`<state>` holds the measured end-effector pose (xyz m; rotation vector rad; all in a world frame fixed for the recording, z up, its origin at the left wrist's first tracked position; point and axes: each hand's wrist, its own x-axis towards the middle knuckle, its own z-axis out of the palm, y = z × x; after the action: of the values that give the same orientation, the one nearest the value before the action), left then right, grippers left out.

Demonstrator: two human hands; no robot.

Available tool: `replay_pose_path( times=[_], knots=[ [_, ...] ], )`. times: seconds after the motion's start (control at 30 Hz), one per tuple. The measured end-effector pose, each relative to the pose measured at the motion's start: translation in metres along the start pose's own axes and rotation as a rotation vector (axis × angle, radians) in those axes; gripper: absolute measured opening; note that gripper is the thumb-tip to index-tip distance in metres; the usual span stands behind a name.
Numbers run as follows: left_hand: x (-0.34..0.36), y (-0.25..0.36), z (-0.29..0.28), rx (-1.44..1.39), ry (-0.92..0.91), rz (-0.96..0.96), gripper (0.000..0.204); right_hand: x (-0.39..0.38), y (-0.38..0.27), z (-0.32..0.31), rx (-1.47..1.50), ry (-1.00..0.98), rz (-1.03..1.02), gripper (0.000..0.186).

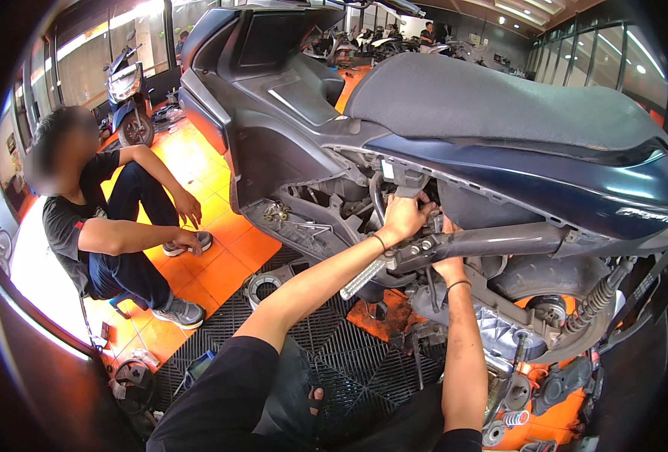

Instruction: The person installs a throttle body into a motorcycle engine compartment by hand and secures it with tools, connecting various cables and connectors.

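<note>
A dark blue scooter (530,169) stands before me with its lower side panel off, baring the frame and engine bay. My left hand (408,216) reaches into the opening below the seat, its fingers bent together around a small part I cannot make out. Close by on the right, my right hand (448,260) comes up from below, behind the dark frame tube (499,241). Its fingertips show above the tube, closed near the same spot; what they grip is hidden. Below my left wrist a ridged metal footrest (364,279) sticks out.
A person (85,203) sits low at the left, arms on knees. Several removed parts, among them a coil spring (515,418) and a dark cover (564,380), lie at the lower right. A round metal housing (264,288) rests by the black grid mat (228,320). Small hardware (277,211) sits on the footboard.
</note>
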<state>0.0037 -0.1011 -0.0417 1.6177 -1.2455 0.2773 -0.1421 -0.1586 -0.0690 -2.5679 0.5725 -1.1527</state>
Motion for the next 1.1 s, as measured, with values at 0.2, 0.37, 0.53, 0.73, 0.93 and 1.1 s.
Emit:
replay_pose_path(
  times=[0.2, 0.37, 0.53, 0.73, 0.93, 1.1],
  knots=[
    [0.002, 0.002, 0.005, -0.063, 0.026, 0.091, 0.018, -0.002, 0.006, -0.003, -0.003, 0.009, 0.001, 0.072],
    [0.005, -0.009, 0.005, -0.067, 0.028, 0.166, 0.017, 0.000, 0.010, 0.002, -0.005, -0.004, 0.000, 0.073],
    [0.002, -0.002, -0.001, -0.031, 0.021, 0.081, 0.017, -0.002, 0.012, 0.005, -0.017, -0.007, -0.014, 0.074],
    [-0.003, 0.001, 0.003, 0.025, -0.014, 0.184, 0.024, 0.002, 0.006, 0.002, -0.065, 0.021, -0.098, 0.076],
    [-0.003, -0.001, -0.017, 0.036, -0.230, 0.003, 0.028, 0.000, -0.002, -0.001, -0.192, 0.059, -0.156, 0.080],
    [-0.003, -0.015, -0.008, -0.064, -0.147, 0.116, 0.023, 0.004, -0.006, -0.005, -0.199, -0.017, -0.102, 0.081]
  ],
)
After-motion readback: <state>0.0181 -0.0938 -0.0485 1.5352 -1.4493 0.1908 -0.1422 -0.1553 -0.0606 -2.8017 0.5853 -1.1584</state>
